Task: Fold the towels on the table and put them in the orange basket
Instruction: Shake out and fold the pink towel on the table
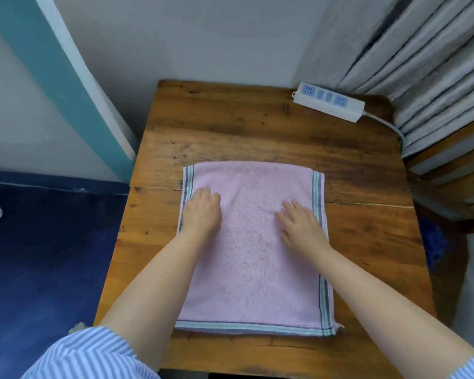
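The pink terry towel with striped green-and-blue borders [253, 255] lies flat in the middle of the frame on the worn wooden desk [257, 127]. Stripes on both sides and along the near edge suggest it is already folded at least once, though I cannot be sure. The left hand [201, 212] presses on its left part with fingers loosely bent, and the right hand [301, 227] rests on its right part with fingers spread flat; neither grips anything. Further folds likely remain. The orange basket is not in view, so the putting-away is still to do. A white power strip [329, 105] sits at the upper right.
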The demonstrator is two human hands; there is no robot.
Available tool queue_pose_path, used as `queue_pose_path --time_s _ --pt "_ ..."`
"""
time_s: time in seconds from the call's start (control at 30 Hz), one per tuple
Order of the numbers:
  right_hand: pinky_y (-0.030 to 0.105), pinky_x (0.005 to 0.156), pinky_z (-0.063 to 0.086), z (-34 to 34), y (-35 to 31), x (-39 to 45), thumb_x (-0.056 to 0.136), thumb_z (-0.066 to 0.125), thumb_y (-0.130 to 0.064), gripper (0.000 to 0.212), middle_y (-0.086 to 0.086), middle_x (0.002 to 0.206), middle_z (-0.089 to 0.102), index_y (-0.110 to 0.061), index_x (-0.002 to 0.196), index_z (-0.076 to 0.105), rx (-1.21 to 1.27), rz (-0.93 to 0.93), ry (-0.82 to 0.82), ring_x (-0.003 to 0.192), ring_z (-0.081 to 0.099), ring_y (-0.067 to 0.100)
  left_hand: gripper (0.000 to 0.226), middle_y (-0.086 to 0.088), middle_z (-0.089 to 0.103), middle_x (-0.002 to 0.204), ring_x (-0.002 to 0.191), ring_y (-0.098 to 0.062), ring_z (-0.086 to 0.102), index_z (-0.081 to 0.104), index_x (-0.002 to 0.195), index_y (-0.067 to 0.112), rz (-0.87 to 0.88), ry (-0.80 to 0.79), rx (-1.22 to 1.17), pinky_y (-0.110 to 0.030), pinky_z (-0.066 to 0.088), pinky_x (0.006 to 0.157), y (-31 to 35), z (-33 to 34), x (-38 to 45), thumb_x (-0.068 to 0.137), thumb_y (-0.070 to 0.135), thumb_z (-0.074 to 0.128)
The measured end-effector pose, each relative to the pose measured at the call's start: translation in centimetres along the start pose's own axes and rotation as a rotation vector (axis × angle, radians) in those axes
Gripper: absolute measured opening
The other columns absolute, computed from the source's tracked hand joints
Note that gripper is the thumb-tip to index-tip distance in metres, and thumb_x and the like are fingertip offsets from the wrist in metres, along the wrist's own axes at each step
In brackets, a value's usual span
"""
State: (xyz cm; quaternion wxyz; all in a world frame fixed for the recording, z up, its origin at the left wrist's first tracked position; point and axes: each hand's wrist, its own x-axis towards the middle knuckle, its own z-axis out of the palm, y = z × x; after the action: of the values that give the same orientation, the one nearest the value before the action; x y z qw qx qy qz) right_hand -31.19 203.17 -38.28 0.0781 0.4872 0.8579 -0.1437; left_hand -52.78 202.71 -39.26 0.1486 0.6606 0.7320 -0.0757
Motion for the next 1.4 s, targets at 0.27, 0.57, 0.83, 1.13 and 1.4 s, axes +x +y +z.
queue_pose_path --time_s 0.27,0.57,0.83,1.13,1.4 --pt "0.043 0.114 -0.011 3.5 -1.9 8.1 0.097 0.027 -0.034 0.054 0.0 0.157 -0.006 -0.024 0.147 0.007 0.032 0.158 -0.061 0.144 -0.01 0.02 0.05 -0.002 0.004 0.157 0.145 -0.02 -0.003 0.02 0.145 0.026 0.06 0.03 -0.18 -0.041 -0.001 0.116 -0.3 3.7 5.4 0.097 0.037 0.03" --pt "0.04 0.112 -0.012 3.7 -0.2 12.2 0.097 0.026 -0.04 0.054 -0.004 0.157 -0.002 -0.027 0.146 0.01 0.009 0.107 -0.005 0.144 -0.008 0.017 0.05 0.004 0.007 0.157 0.145 -0.026 -0.006 0.021 0.144 0.037 0.081 0.111 -0.174 -0.039 -0.012 0.111 -3.3 4.6 7.7 0.096 0.047 0.028" --pt "0.039 0.116 -0.001 2.4 6.7 9.1 0.096 0.018 -0.043 0.056 0.001 0.157 0.004 -0.018 0.147 0.011 0.071 0.406 0.034 0.145 -0.002 0.021 0.052 -0.005 0.006 0.157 0.145 -0.028 -0.005 0.021 0.143 0.038 -0.014 0.109 -0.215 -0.044 -0.005 0.114 -6.3 4.2 9.2 0.094 0.051 0.028" --pt "0.046 0.115 -0.005 2.0 8.8 8.4 0.096 0.016 -0.045 0.057 0.003 0.157 -0.003 -0.021 0.147 0.006 0.065 0.528 0.0 0.144 -0.01 0.026 0.053 -0.006 0.005 0.157 0.144 -0.03 -0.005 0.02 0.145 0.035 -0.028 0.115 -0.203 -0.046 -0.004 0.115 -6.3 4.0 9.3 0.094 0.047 0.03" --pt "0.047 0.115 -0.005 2.5 9.4 6.1 0.097 0.018 -0.043 0.058 0.006 0.157 -0.006 -0.021 0.147 0.001 0.097 0.606 0.027 0.144 -0.009 0.026 0.052 -0.008 -0.002 0.157 0.144 -0.03 -0.01 0.013 0.146 0.035 -0.069 0.133 0.017 -0.054 -0.008 0.113 -5.2 3.3 8.6 0.095 0.047 0.021"
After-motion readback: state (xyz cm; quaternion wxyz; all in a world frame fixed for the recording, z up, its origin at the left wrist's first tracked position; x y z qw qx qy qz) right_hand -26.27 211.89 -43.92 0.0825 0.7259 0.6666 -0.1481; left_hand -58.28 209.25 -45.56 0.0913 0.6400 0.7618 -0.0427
